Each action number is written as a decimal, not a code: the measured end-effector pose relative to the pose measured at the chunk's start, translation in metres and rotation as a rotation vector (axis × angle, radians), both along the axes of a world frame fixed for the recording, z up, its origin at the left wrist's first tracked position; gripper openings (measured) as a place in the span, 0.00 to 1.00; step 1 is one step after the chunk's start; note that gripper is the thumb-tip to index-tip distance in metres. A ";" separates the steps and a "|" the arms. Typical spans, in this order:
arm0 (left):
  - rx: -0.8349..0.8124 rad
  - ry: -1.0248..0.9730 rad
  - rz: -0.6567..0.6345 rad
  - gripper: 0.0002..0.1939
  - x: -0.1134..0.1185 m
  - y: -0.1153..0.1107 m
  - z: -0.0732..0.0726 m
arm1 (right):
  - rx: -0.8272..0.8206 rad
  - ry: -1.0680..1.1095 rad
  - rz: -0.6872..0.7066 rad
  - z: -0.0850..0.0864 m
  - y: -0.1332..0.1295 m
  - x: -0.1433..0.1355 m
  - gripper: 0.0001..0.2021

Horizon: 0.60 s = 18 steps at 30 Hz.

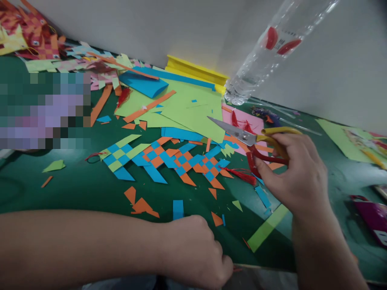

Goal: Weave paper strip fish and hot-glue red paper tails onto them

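My right hand (298,171) is wrapped round the handles of a pair of scissors (248,137), whose closed-looking blades point left over green paper sheets (193,108). At the table's front edge my left hand (199,249) is closed, knuckles up; what its fingers hold, if anything, is hidden. A blue paper strip (178,209) shows just beyond it. Between the hands and the sheets lies a row of woven paper pieces (157,155) in blue, orange and green, with a red tassel (242,175) at the right end.
A clear plastic bottle (256,68) stands by the wall, beside a yellow folded strip (196,72). Red woven fish (39,36) are piled at the back left. A purple packet (370,217) lies at the right. Paper scraps (142,205) are scattered across the green table (90,193).
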<state>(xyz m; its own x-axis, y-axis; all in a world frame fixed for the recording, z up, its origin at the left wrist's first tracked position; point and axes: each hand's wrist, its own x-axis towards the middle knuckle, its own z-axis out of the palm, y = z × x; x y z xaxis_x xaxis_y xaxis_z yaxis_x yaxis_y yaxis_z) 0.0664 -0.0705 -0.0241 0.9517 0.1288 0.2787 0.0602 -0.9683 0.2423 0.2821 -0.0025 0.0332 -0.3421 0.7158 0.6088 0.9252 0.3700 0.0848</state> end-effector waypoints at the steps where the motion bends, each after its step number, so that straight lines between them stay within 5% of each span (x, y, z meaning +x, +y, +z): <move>1: 0.001 -0.014 0.005 0.13 0.000 0.000 0.000 | -0.010 0.003 0.012 -0.001 0.000 -0.001 0.20; 18: 0.019 -0.017 0.001 0.10 0.000 -0.001 -0.001 | -0.209 -0.111 0.201 -0.001 -0.011 -0.014 0.21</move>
